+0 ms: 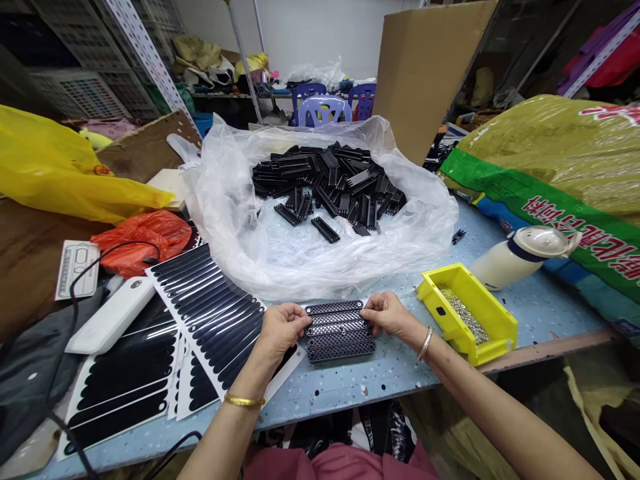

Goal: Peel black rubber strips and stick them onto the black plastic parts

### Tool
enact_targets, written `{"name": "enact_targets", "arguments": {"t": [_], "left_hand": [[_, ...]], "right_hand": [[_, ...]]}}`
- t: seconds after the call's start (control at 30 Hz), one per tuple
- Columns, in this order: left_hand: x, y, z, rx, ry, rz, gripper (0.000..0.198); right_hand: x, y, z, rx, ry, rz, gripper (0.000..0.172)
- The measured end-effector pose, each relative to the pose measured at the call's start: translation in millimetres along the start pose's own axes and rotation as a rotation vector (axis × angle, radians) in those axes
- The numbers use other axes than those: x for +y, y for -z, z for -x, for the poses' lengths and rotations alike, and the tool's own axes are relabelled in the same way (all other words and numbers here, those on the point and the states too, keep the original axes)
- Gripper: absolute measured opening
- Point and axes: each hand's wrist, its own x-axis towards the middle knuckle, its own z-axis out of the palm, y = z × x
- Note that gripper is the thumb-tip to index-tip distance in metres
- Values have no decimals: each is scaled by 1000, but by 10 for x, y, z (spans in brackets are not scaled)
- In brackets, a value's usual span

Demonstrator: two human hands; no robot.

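Note:
Close to the table's front edge lie several black cross-hatched plastic strips [341, 331], side by side like one small panel. At their left end my left hand [285, 328] is closed, thumb and forefinger pinching the upper part. My right hand [393, 316] pinches the opposite end the same way. To the left, touching or nearly touching my left hand, is a white sheet of black rounded strips [210, 307]. A yellow bin [493, 330] of small metal pieces [464, 313] stands to the right of my right hand.
Behind the hands, a clear plastic bag [310, 270] spreads open around a heap of black plastic parts [335, 180]. A white bottle [520, 257] leans by a large green-and-yellow sack [560, 160]. A long white device [113, 317] and a red bag [143, 241] lie at left.

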Motion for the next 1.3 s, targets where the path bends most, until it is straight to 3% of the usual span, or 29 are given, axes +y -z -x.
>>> {"name": "enact_targets", "arguments": {"t": [0.13, 0.27, 0.73, 1.13, 1.3], "left_hand": [[-116, -13, 44, 81, -298, -295, 18], [-149, -9, 100, 110, -403, -434, 24], [-62, -37, 108, 60, -108, -38, 14], [-15, -10, 93, 42, -171, -148, 16], [-6, -19, 83, 90, -170, -161, 14]], "right_hand": [[-24, -6, 2, 6, -13, 0, 18], [-33, -14, 9, 7, -10, 4, 19], [-6, 10, 15, -12, 9, -7, 19], [23, 16, -6, -11, 24, -7, 18], [29, 11, -12, -6, 29, -12, 19]]}}
